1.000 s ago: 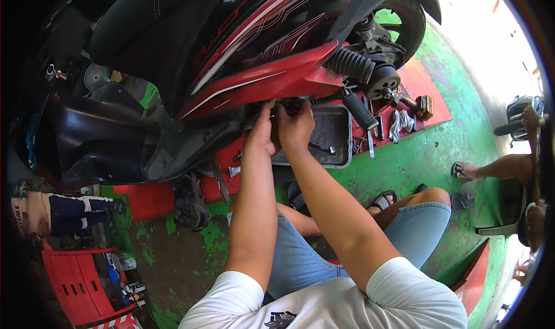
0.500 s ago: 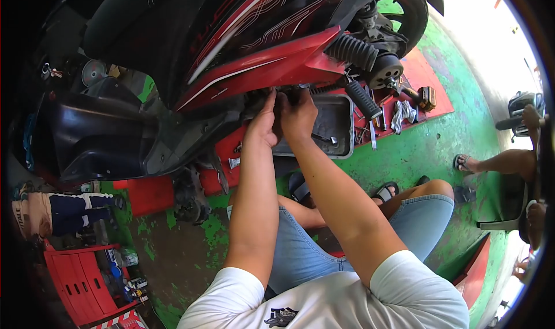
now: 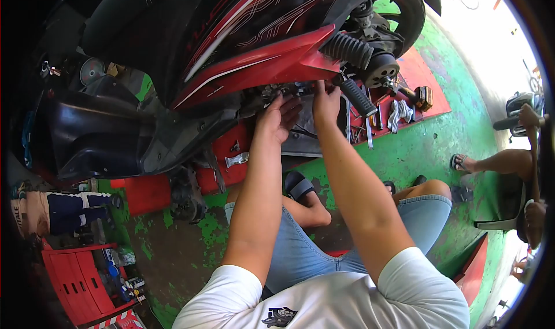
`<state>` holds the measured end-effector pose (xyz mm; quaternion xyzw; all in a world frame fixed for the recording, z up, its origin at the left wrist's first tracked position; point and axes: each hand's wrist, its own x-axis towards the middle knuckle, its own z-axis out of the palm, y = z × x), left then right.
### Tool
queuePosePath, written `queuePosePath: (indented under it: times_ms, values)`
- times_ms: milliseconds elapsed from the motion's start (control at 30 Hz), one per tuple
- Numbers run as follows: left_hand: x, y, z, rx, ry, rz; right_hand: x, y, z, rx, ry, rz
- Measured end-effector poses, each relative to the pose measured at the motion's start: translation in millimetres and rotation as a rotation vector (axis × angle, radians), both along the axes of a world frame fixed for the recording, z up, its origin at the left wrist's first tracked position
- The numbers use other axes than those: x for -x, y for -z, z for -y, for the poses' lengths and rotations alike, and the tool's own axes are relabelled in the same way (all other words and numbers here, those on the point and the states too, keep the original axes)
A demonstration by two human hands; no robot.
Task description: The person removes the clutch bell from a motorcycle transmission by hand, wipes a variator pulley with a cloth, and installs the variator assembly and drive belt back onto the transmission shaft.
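A red and black scooter (image 3: 260, 69) stands in front of me. My left hand (image 3: 279, 118) is at the underside of its red panel, palm turned up and fingers apart, beside dark metal parts (image 3: 272, 93). To the right, my right hand (image 3: 327, 102) reaches up under the panel's rear end, close to the black rubber footrest (image 3: 358, 98). Its fingertips are partly hidden, and I cannot make out anything between them. Below both hands lies a grey tray (image 3: 300, 145) with a dark tool in it.
A red platform (image 3: 151, 196) runs beneath the scooter. On its right part are wrenches (image 3: 369, 133), a rag (image 3: 399, 116) and a cordless tool (image 3: 424, 98). A red cabinet (image 3: 78, 285) stands at lower left. Other people's legs show at the left (image 3: 75, 207) and right (image 3: 500, 162).
My hands have moved apart; the right one went right along the panel, and the left one opened. My left foot now shows between my arms.
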<state>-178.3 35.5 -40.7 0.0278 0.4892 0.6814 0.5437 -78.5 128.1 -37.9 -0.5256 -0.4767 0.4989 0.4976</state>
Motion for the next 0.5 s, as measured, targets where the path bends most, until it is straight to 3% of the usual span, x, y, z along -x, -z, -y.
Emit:
queuePosePath:
  times_ms: [233,333,500]
  values:
    - [-1,-11,1,-0.08,-0.027,0.17,28,65,-49,0.049,-0.32,-0.313]
    - [-2,-11,-2,-0.075,-0.049,0.181,17,15,-38,0.458,-0.273,-0.368]
    - [0,-9,-3,-0.093,-0.05,0.241,14,-3,-30,0.45,-0.267,-0.666]
